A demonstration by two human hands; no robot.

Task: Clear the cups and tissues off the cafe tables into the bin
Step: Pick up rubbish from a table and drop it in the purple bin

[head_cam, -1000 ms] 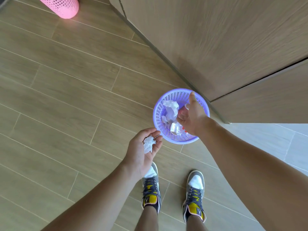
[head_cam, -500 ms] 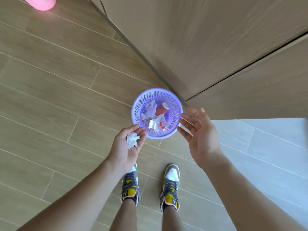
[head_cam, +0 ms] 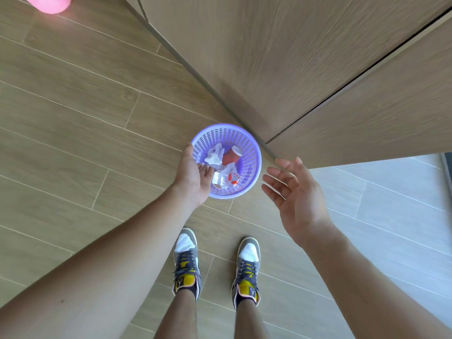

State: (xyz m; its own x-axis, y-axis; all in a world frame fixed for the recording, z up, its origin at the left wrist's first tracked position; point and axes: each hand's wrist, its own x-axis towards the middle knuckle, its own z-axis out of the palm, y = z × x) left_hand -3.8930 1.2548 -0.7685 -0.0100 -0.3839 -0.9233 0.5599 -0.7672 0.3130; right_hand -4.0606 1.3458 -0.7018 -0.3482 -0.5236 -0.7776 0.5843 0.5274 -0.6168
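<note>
Wood-grain panels (head_cam: 293, 57) fill the upper right above plank-patterned floor tiles (head_cam: 73, 106). At centre stands a round lilac slotted plastic bin (head_cam: 248, 149) holding a red cup (head_cam: 231, 156) on its side, a crushed white-and-red cup (head_cam: 228, 179) and crumpled white tissues (head_cam: 215, 155). The left hand (head_cam: 193, 177) hangs over the bin's left rim; I cannot tell whether it grasps anything. The right hand (head_cam: 297, 194), right of the bin, is spread and holds nothing.

Wood-look plank floor (head_cam: 73, 113) with pale grout lines fills the left and centre of the frame. Across the upper right stand tall wood-grain cabinet panels (head_cam: 269, 57), divided by a dark narrow seam (head_cam: 362, 72); a thin grey strip (head_cam: 195, 72) runs along their foot. In the lower right the planks give way to light grey tiles (head_cam: 396, 204). A pink mesh basket (head_cam: 49, 3) shows at the upper left corner. The light is bright and even.
</note>
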